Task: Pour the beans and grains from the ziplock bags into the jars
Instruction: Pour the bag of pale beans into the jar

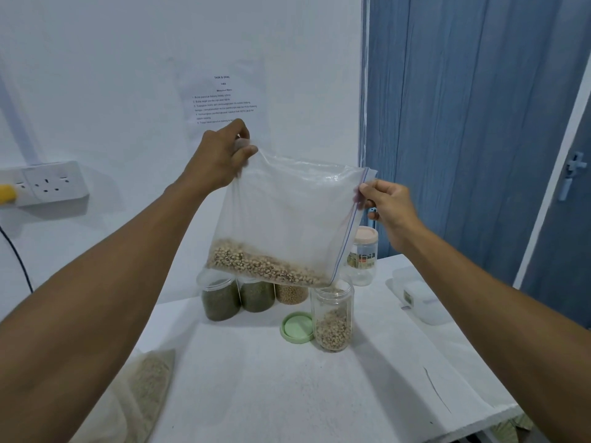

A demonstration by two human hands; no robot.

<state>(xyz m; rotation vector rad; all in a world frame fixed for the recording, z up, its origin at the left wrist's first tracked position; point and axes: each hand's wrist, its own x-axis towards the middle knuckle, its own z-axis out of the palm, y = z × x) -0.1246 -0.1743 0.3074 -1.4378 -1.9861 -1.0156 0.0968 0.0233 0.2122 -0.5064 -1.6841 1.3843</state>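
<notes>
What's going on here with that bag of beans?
A person is tipping beans out of a ziplock bag into an open jar on the table. The left hand pinches the bag's raised corner, the right hand pinches its zip edge, and the low corner hangs over the jar's mouth. The jar is partly filled, some beans are left in the bag, and the green lid lies beside it.

White table [287, 394]: jars [332, 318], lid [297, 327], perhaps bag [140, 388]
</notes>
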